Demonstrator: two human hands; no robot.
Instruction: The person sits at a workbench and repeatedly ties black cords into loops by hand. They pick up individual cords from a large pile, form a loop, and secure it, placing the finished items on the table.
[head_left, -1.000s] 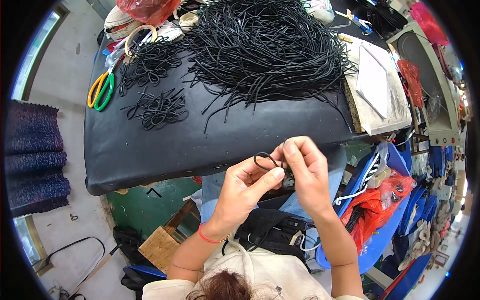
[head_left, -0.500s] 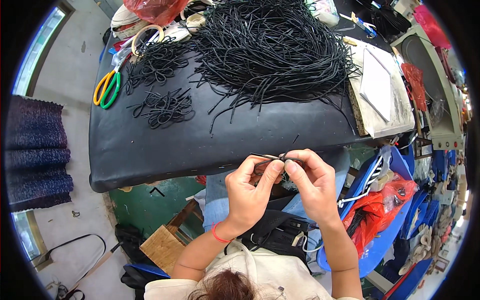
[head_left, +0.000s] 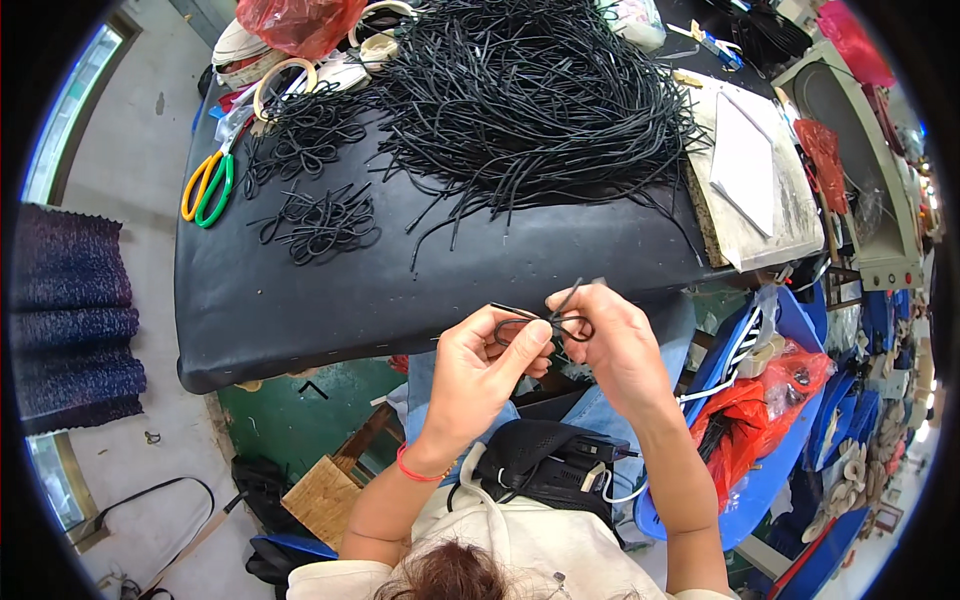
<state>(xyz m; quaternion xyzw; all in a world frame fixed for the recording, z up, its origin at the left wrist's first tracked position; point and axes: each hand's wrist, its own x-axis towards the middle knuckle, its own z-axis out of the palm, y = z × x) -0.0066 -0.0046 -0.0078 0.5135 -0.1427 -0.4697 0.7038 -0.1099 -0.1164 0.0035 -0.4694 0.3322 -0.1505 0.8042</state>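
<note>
Left hand (head_left: 480, 365), one: grip clamped on the cord between thumb and fingers. Right hand (head_left: 625, 345), one: fingers about a loop; whether the grip is closed cannot be told.
Black cord (head_left: 557, 321), one, looped bow-like between the hands, before the worktop (head_left: 330, 310): likely light, soft, springy, perhaps slippery, hardly fragile; best pinched at the crossing.
Small looped-cord heaps, two: nearer (head_left: 322, 222), farther (head_left: 310, 135); pieces uncountable.
Scissors (head_left: 229, 175), one pair, orange and green handles.
Large cord heap (head_left: 530, 110), one; strands uncountable.
</note>
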